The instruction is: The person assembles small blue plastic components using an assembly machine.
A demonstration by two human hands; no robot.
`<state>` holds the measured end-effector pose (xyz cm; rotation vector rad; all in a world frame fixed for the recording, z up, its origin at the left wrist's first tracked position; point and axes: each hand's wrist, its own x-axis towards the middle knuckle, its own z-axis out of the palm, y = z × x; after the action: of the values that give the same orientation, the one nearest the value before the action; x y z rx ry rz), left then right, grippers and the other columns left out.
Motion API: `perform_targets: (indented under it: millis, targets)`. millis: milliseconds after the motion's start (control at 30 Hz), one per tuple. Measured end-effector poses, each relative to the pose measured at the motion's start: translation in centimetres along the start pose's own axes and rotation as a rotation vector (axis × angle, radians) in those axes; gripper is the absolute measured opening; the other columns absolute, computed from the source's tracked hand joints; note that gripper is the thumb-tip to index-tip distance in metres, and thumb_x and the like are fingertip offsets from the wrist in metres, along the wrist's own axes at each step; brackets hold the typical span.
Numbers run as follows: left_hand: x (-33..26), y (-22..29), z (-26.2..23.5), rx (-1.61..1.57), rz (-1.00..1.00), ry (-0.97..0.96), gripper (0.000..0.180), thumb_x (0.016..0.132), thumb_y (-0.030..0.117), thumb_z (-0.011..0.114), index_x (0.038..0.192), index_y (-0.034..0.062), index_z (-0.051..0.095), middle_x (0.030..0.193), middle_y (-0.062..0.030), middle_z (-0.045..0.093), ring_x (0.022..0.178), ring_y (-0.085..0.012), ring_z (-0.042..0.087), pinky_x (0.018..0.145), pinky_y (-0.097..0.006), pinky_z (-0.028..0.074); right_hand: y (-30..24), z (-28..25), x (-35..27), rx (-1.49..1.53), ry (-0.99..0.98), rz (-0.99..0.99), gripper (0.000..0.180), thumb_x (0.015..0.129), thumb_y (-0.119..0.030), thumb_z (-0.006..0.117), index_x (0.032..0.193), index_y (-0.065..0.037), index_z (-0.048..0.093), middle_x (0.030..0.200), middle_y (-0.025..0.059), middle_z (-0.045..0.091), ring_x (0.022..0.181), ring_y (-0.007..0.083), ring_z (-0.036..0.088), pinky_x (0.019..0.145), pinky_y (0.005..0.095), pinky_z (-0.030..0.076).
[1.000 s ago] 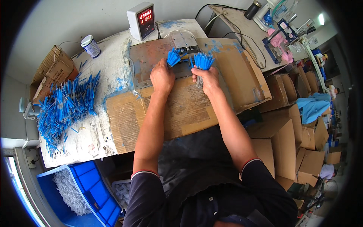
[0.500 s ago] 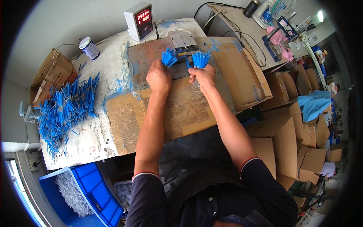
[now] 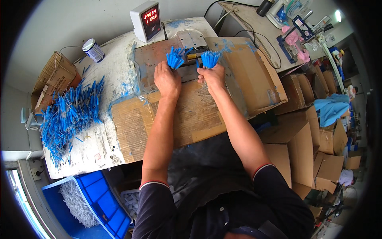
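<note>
Blue-tipped bundle (image 3: 175, 58) at upper centre of frame, left hand (image 3: 167, 79) clamped on it. Second bundle (image 3: 210, 59) just to its right, gripped in right hand (image 3: 213, 75), thumb across the thin stems, blue ends up. Both near metal fixture (image 3: 191, 38). Loose pile (image 3: 73, 109) of similar pieces on tabletop (image 3: 104, 137), at left of frame. Cardboard sheet (image 3: 193, 115) under the forearms. Digital display box (image 3: 145, 22), lit red, upper left of centre.
</note>
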<state>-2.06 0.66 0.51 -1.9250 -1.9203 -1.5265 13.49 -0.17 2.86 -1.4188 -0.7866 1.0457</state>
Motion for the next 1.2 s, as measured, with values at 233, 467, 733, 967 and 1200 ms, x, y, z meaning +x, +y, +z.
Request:
perform_targets:
  millis: [233, 467, 733, 967, 1200]
  targets:
    - [-0.2, 0.6, -0.4, -0.042, -0.001, -0.133, 0.018, 0.079, 0.003, 0.061, 0.097, 0.0029, 0.06, 0.089, -0.0179, 0.065, 0.086, -0.0382, 0.063, 0.076, -0.048, 0.051, -0.3, -1.7, -0.1, 0.17, -0.117, 0.049, 0.011, 0.079, -0.002, 0.073, 0.087, 0.0, 0.066, 0.076, 0.0085, 0.067, 0.059, 0.0186, 0.065, 0.049, 0.0325, 0.057]
    - [-0.2, 1.0, -0.5, -0.071, -0.049, -0.213, 0.019, 0.082, 0.005, 0.061, 0.1, 0.0037, 0.062, 0.091, -0.018, 0.068, 0.087, -0.0381, 0.066, 0.077, -0.048, 0.051, 0.1, -1.6, -0.8, 0.165, -0.027, -0.026, 0.016, 0.075, 0.003, 0.078, 0.085, 0.0, 0.066, 0.076, 0.0081, 0.067, 0.061, 0.018, 0.066, 0.054, 0.0331, 0.059]
    - [-0.2, 1.1, -0.6, -0.063, -0.013, -0.205, 0.019, 0.081, 0.004, 0.061, 0.099, 0.0046, 0.063, 0.091, -0.0167, 0.068, 0.088, -0.0369, 0.065, 0.078, -0.047, 0.051, 0.1, -2.5, -1.2, 0.18, -0.094, 0.012, 0.017, 0.075, 0.003, 0.077, 0.087, 0.0, 0.065, 0.077, 0.0082, 0.067, 0.059, 0.0175, 0.065, 0.052, 0.0328, 0.058]
    - [-0.3, 0.3, 0.0, 0.013, 0.052, -0.224, 0.017, 0.079, 0.004, 0.061, 0.096, 0.0038, 0.063, 0.091, -0.0156, 0.067, 0.089, -0.0358, 0.065, 0.078, -0.046, 0.052, -0.3, -2.1, -1.6, 0.122, -0.068, 0.04, 0.013, 0.076, 0.006, 0.071, 0.081, -0.001, 0.061, 0.072, 0.008, 0.063, 0.055, 0.0176, 0.063, 0.045, 0.0323, 0.055]
    - [-0.1, 1.1, -0.5, -0.038, -0.07, -0.07, 0.013, 0.08, 0.004, 0.06, 0.093, 0.0035, 0.061, 0.091, -0.0164, 0.066, 0.086, -0.0377, 0.065, 0.075, -0.048, 0.052, -0.2, -0.9, -0.5, 0.026, 0.001, 0.026, 0.021, 0.074, 0.007, 0.072, 0.079, -0.003, 0.053, 0.072, 0.0087, 0.061, 0.053, 0.0184, 0.063, 0.042, 0.0328, 0.055]
